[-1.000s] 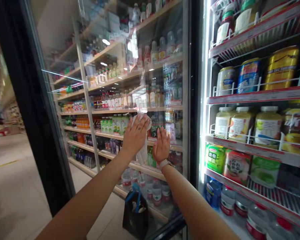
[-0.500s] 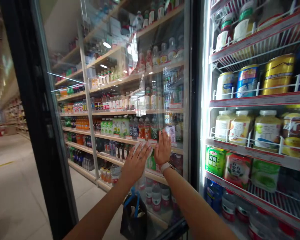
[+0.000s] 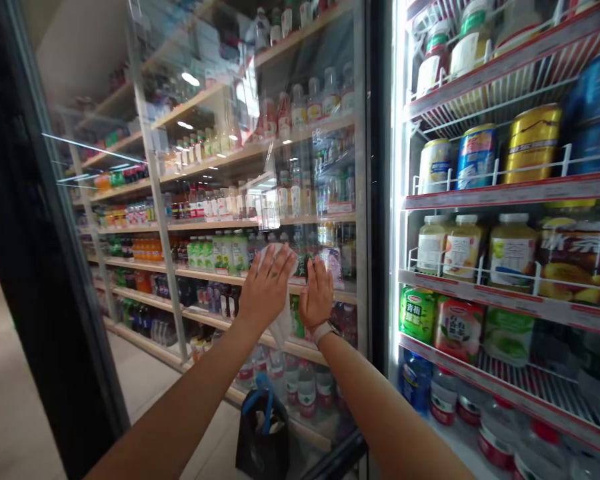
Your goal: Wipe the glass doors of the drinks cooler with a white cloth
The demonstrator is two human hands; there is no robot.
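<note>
I have the left hand (image 3: 266,290) flat, fingers (image 3: 279,261) unclenched, over the white cloth (image 3: 281,325) against the glass door (image 3: 230,207), right hand (image 3: 318,298) extended and empty beside it, so wiping looks under way, though how much is left I cannot tell.

White wire shelves (image 3: 510,192) at the right of the frame carry a gold cylindrical can (image 3: 533,143), a blue cylindrical can (image 3: 475,159) and pale-yellow, white-capped bottles (image 3: 513,252), while the pale tiled floor (image 3: 5,400) bears a black bag with blue handles (image 3: 261,443) at bottom centre.
</note>
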